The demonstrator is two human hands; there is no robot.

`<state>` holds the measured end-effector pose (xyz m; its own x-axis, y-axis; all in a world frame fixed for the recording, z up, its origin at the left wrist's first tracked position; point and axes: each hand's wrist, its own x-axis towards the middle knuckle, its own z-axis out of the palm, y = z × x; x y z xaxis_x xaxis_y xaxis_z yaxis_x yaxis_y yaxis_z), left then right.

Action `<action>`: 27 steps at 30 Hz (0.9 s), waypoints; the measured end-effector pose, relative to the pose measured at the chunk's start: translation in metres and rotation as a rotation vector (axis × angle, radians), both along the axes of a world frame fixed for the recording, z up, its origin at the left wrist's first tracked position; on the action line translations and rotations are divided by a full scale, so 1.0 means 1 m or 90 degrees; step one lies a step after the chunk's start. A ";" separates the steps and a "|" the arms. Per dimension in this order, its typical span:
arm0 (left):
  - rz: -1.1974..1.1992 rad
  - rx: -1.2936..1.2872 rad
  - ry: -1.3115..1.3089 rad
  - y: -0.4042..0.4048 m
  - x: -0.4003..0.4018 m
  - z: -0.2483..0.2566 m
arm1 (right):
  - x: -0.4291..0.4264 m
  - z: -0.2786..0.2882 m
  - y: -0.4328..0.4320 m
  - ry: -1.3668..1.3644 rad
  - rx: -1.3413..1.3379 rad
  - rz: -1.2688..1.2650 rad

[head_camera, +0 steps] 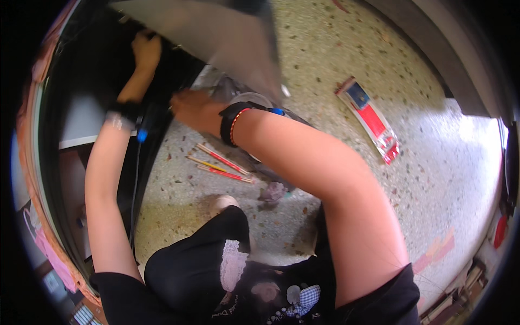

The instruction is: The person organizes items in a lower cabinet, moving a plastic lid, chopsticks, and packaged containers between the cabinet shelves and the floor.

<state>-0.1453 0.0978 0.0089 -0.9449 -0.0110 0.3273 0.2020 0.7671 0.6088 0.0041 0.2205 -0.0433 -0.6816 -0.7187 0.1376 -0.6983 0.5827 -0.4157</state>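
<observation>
My left hand (147, 48) reaches into a dark open space at the upper left; its fingers are curled, and what they touch is lost in the dark. Lower and to the right, my right hand (193, 106) is blurred beside the edge of that dark space; whether it holds something does not show. A tilted, blurred grey panel (227, 36) spans the top middle, above both hands. Below my right hand, several thin red and yellow sticks (221, 164) lie on the speckled floor. A crumpled purplish item (274, 191) lies near them, with dark plastic (227, 87) partly under my right forearm.
A red and clear plastic packet (367, 118) lies on the terrazzo floor (317, 53) to the right. A dark cable (135, 183) runs down beside my left arm. A grey furniture edge (455, 65) curves along the upper right. Pink cloth (53, 256) hangs at the lower left.
</observation>
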 end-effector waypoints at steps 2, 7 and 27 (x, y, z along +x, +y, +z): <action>0.047 0.146 0.064 -0.014 0.037 -0.025 | 0.033 0.013 0.002 0.126 -0.005 0.120; -0.088 0.106 -0.119 0.053 0.217 -0.035 | 0.114 0.051 0.109 -0.047 0.097 0.357; -0.707 0.014 -0.156 0.207 0.304 -0.082 | 0.104 -0.135 0.390 0.039 -0.099 -0.573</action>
<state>0.1584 0.3048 -0.0726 -0.4737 0.8691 0.1426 0.6369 0.2262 0.7370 0.1078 0.6107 -0.1787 -0.9640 0.1099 0.2423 -0.0311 0.8579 -0.5129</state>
